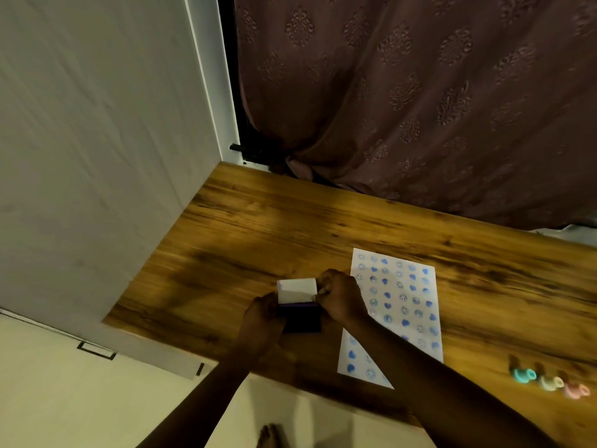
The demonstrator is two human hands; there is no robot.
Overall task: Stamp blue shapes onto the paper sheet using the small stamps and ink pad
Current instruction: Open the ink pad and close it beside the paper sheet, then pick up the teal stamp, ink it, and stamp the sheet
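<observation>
We look down at a small dark blue ink pad box (302,320) with its white hinged lid (297,290) raised. Our left hand (263,313) grips the box's left side; our right hand (339,297) pinches the lid's right edge. Just right lies the white paper sheet (395,305) covered in blue stamped shapes. Three small pastel stamps (549,381) sit far right on the wooden table (258,227), before a brown patterned curtain (420,92).

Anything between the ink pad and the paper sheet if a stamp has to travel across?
Only the right hand, which sits between the ink pad and the paper sheet. The three stamps lie apart, right of the sheet.
</observation>
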